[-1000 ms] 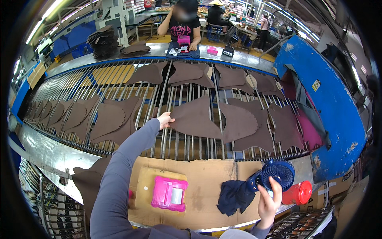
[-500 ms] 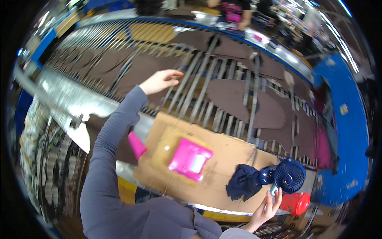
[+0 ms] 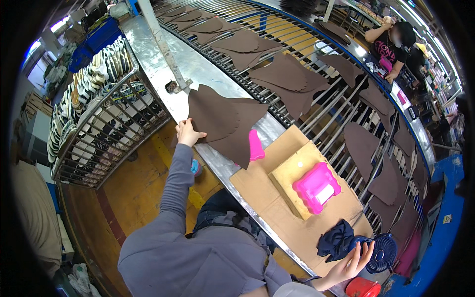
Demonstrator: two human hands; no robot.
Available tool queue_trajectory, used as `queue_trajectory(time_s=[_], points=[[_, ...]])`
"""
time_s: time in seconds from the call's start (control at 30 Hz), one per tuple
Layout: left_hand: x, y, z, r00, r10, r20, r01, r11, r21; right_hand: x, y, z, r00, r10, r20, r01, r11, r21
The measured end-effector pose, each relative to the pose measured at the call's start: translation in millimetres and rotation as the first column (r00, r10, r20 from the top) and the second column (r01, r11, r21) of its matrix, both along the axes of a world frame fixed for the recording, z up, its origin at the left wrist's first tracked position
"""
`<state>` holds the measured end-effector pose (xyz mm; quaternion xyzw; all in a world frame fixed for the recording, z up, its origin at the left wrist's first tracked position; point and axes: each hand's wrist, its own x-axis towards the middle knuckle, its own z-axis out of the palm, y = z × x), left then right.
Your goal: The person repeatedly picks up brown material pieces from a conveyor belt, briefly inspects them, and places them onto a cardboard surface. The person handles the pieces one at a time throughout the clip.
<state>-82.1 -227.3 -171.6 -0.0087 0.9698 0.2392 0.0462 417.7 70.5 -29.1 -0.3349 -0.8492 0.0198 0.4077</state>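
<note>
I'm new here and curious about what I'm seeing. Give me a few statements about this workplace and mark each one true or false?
1. The left hand is touching brown pieces. True.
2. The pink plastic object lies on the metal bars. False: it lies on a tan board on the cardboard.
3. The right hand is next to the brown pieces under the left hand. False: it is by the fan.
4. A co-worker is on the far side of the metal bars. True.
5. The fan is yellow. False: it is dark blue.
</note>
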Motion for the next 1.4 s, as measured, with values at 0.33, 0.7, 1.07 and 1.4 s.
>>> queue_trajectory(time_s=[0.33, 0.7, 1.07, 1.4], points=[[-37.2, -20.3, 19.9, 0.985, -0.105, -0.134, 0.141, 0.945, 0.294, -28.5, -47.8, -7.9, 0.981, 0.177, -0.084, -0.189, 0.966, -0.175], [117.0, 113.8, 159.0, 0.934, -0.341, -0.11, -0.026, -0.372, 0.928, -177.4, -63.7, 32.9, 0.682, 0.681, -0.266, -0.7, 0.504, -0.505], [79.3, 160.0, 147.9, 0.722, -0.662, -0.201, -0.071, -0.36, 0.93, -130.9, 16.6, 38.5, 0.864, 0.469, -0.184, -0.504, 0.817, -0.281], [21.8, 152.5, 180.8, 0.525, -0.734, -0.431, 0.734, 0.133, 0.666, -152.4, 36.4, 14.3, 0.797, 0.59, -0.129, -0.601, 0.795, -0.082]])
